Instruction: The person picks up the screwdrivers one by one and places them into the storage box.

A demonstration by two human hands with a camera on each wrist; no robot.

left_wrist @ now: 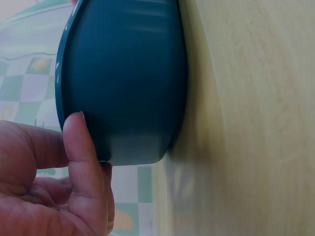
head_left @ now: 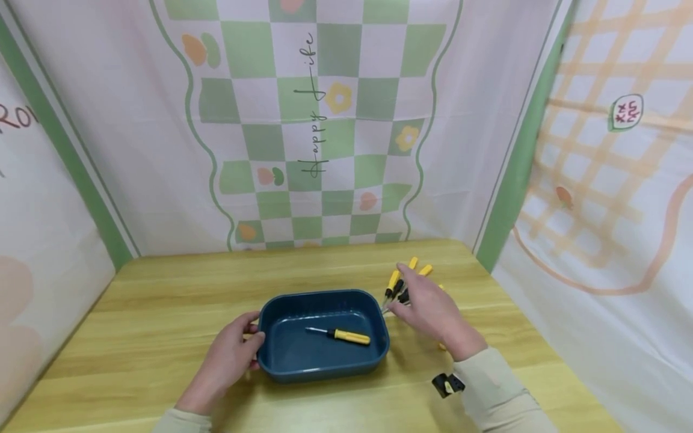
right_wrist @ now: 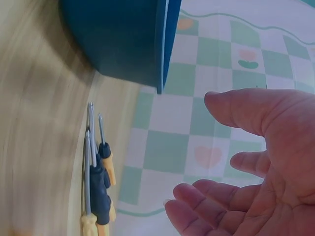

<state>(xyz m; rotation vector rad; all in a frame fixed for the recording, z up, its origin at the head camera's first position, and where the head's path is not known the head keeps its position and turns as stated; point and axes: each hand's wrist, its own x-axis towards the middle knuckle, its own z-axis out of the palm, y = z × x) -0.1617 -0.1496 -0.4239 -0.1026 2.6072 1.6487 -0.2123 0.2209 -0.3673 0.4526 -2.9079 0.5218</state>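
Observation:
A dark blue plastic storage bin [head_left: 319, 374] stands on the wooden table, its open top up. Inside lies one screwdriver [head_left: 351, 337] with a yellow and black handle. My left hand [head_left: 230, 350] pinches the bin's left end, thumb on the wall and fingers at the rim, as the left wrist view also shows. Beyond the bin's right end, my right hand [head_left: 430, 305] hovers with spread fingers, holding nothing. Close under it is a cluster of screwdrivers [right_wrist: 100, 191] with metal shafts and yellow or black handles; the hand partly hides them in the head view.
The wooden table [head_left: 178, 288] ends at a cloth wall [head_left: 303, 138] with green and white checks. Cloth walls also flank the left and right sides. A small black and yellow object [head_left: 448, 385] shows beside my right sleeve.

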